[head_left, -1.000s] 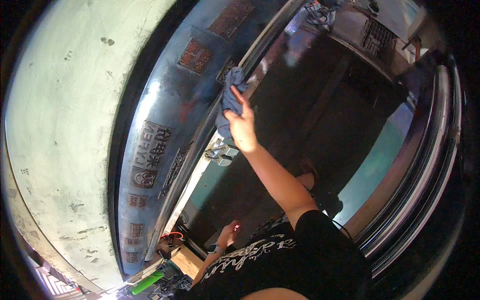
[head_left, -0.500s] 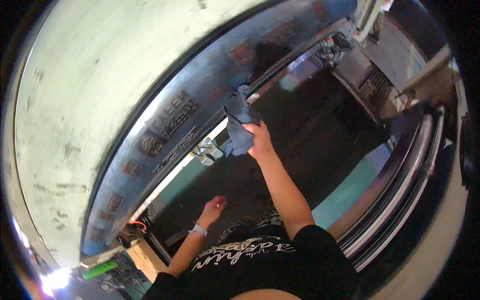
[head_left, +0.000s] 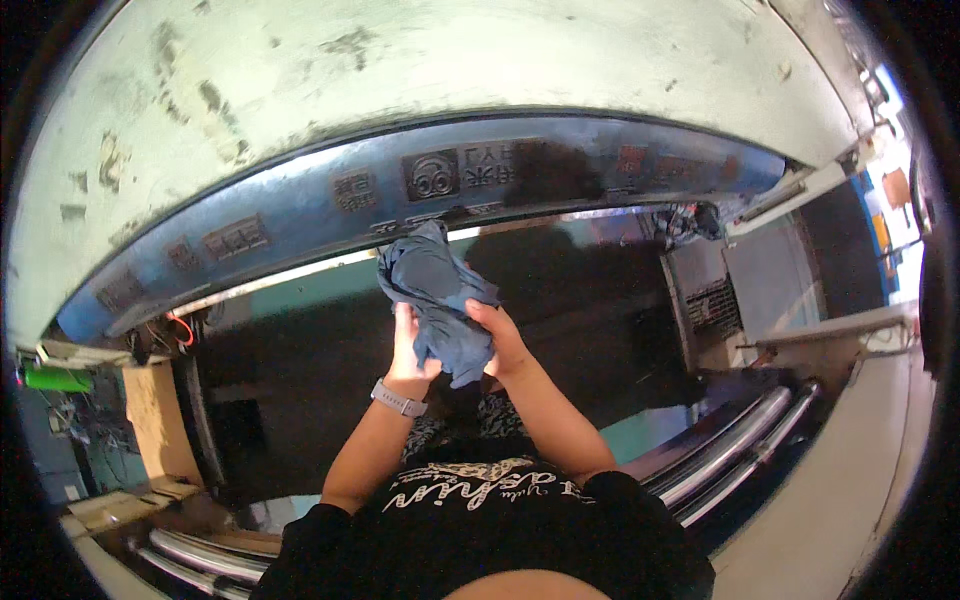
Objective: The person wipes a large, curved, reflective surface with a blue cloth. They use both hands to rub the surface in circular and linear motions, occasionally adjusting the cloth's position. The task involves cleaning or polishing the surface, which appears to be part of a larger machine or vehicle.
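A crumpled blue-grey cloth (head_left: 432, 285) is between my two hands, in front of my chest. My left hand (head_left: 408, 350), with a watch (head_left: 399, 398) on its wrist, grips the cloth's left edge, thumb on top. On the other side my right hand (head_left: 498, 338) clasps it the same way. The fingers of both hands are partly hidden beneath the folds. Just beyond the cloth's far end lies a long blue printing cylinder (head_left: 310, 205) with raised dark plates, among them a round figure plate (head_left: 432, 177).
A large pale, smudged machine cover (head_left: 480, 60) arches above the cylinder. Metal rollers (head_left: 735, 440) run at the lower right, with more rollers (head_left: 195, 560) at the lower left. A tan board (head_left: 160, 420) and a green cylindrical object (head_left: 58, 379) are at the left.
My left hand has come up and taken hold of the cloth, which my right hand alone held near the cylinder. The cloth is drawn closer to me, and the view has turned.
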Demonstrator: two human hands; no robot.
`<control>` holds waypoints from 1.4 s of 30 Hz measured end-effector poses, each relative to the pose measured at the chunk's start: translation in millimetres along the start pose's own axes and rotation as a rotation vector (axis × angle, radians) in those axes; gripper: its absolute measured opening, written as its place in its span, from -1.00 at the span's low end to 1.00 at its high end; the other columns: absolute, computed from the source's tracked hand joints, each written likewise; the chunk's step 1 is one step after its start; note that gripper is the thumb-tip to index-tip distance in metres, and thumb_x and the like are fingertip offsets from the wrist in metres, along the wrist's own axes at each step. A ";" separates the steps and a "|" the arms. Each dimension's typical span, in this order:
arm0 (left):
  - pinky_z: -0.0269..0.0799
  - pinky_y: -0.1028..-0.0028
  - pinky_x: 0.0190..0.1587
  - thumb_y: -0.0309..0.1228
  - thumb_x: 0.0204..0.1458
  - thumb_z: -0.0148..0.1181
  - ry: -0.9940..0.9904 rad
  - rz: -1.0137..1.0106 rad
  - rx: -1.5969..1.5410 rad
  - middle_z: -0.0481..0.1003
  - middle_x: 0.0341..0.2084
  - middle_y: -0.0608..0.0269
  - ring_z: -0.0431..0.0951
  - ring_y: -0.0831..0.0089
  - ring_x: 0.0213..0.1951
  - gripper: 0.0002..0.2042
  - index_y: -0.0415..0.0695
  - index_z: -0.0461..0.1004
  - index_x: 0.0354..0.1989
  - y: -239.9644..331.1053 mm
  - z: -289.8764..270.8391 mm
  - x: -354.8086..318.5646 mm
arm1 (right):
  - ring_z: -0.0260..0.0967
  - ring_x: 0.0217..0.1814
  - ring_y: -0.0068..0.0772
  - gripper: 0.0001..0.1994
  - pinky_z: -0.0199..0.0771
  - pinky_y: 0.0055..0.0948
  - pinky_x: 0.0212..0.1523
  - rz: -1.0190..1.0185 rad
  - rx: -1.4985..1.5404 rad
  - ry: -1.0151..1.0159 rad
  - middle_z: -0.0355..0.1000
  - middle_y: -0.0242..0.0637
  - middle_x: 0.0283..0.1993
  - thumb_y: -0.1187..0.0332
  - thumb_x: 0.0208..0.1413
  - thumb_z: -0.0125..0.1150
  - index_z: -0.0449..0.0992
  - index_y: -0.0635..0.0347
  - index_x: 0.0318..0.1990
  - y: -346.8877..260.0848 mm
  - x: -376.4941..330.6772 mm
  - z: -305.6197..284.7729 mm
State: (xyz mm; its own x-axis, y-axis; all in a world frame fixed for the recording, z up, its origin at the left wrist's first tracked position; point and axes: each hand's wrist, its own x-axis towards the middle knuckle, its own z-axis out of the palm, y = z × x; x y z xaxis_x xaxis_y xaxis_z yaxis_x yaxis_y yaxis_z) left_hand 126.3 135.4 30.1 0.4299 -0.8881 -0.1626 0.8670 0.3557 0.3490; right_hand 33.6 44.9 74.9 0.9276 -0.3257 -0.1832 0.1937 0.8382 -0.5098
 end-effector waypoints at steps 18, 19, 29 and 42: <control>0.21 0.25 0.17 -0.18 0.21 -0.14 0.497 0.794 -0.174 0.26 0.13 0.21 0.29 0.27 0.12 -0.58 -0.11 0.18 0.17 -39.6 29.3 26.8 | 0.29 -0.07 -0.52 -0.73 0.26 -0.54 -0.02 -0.364 -1.128 -0.156 0.36 -0.34 -0.14 0.43 0.14 0.05 0.32 0.25 -0.01 -145.0 21.8 -113.1; 0.22 0.27 0.16 -0.21 0.20 -0.11 0.574 0.868 -0.097 0.29 0.10 0.21 0.31 0.28 0.10 -0.61 -0.15 0.22 0.13 -40.5 29.2 31.7 | 0.31 -0.14 -0.58 -0.77 0.29 -0.59 -0.07 -0.260 -1.063 -0.155 0.39 -0.39 -0.20 0.44 0.15 0.04 0.35 0.25 -0.04 -158.4 14.7 -130.2; 0.32 0.27 0.00 -0.61 -0.27 0.19 1.291 1.278 1.697 0.00 0.20 0.00 0.25 0.04 0.02 -0.27 0.17 0.22 0.20 -28.3 75.1 134.5 | 0.38 -0.20 -0.51 -0.79 0.37 -0.53 -0.22 0.291 -1.312 -0.712 0.42 -0.30 -0.20 0.39 0.12 0.11 0.39 0.24 -0.11 -168.0 -31.0 -205.5; 0.43 0.27 -0.21 -0.60 -0.33 0.18 1.019 1.371 1.754 0.27 -0.09 -0.04 0.36 0.04 -0.11 -0.29 0.22 0.31 0.14 -74.6 88.0 166.8 | 0.37 -0.11 -0.30 -0.81 0.34 -0.45 -0.09 0.412 -1.492 -0.813 0.39 -0.16 -0.19 0.37 0.12 0.08 0.39 0.26 -0.15 -139.1 -15.7 -240.2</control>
State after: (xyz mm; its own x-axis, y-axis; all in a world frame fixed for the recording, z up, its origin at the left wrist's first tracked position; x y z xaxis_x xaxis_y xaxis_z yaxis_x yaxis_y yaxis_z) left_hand 111.2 -64.8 58.2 0.7155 0.0620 0.6958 -0.5477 -0.5685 0.6139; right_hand -84.7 -171.5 -53.2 0.8369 0.4608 -0.2953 -0.0767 -0.4355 -0.8969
